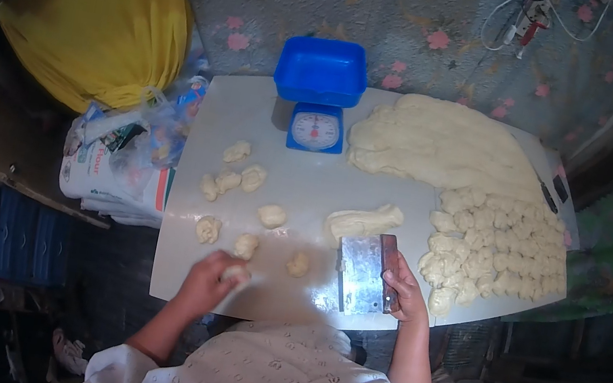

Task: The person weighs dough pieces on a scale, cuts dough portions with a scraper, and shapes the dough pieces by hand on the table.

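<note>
My left hand [208,282] is closed on a small dough piece [235,275] near the table's front edge. My right hand [405,291] grips the dark wooden handle of a metal dough scraper [363,274], its blade facing left. Just behind the blade lies a dough strip [365,222]. Several loose dough pieces are spread over the left half of the table, among them one [246,245] just beyond my left hand and another [298,264] between my hands.
A blue scale [316,129] with a blue tray [321,71] stands at the back. A large dough slab [446,144] lies back right, with rows of small dough pieces [500,246] before it. A knife [549,197] rests at the right edge. Flour bags [93,166] are beyond the left edge.
</note>
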The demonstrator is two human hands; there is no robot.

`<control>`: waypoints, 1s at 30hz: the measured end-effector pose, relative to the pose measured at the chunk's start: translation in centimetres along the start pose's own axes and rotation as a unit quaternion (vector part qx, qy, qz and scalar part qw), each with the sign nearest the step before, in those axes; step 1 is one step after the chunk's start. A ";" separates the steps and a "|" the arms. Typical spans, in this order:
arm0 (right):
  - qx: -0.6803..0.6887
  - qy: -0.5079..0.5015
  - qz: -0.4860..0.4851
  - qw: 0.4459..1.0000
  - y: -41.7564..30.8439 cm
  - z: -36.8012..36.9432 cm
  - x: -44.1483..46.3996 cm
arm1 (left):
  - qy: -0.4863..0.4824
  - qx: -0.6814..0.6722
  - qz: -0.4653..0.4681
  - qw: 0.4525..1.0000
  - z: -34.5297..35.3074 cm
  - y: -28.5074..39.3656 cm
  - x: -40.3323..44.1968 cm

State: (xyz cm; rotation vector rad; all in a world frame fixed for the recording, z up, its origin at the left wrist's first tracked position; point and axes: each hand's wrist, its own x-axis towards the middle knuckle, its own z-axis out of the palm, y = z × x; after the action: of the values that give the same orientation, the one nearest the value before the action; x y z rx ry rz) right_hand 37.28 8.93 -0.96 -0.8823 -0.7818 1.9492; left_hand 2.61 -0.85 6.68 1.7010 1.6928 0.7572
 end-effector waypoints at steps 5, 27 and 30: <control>0.008 -0.005 -0.001 1.000 0.3 -0.4 0.0 | 0.248 -0.087 0.037 0.964 -2.1 -0.5 9.1; 0.002 -0.032 -0.014 0.999 0.3 -0.8 0.2 | -0.015 0.073 0.196 0.978 10.6 2.2 13.0; -0.097 0.009 -0.030 0.995 -0.3 0.4 0.3 | -0.003 0.120 0.177 0.977 12.6 2.1 13.6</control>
State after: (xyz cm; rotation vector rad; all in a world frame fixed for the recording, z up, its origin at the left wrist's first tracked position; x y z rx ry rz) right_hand 36.92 9.26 -0.62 -0.9789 -0.9890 1.8315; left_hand 13.84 12.43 -0.23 2.2091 1.5447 0.7228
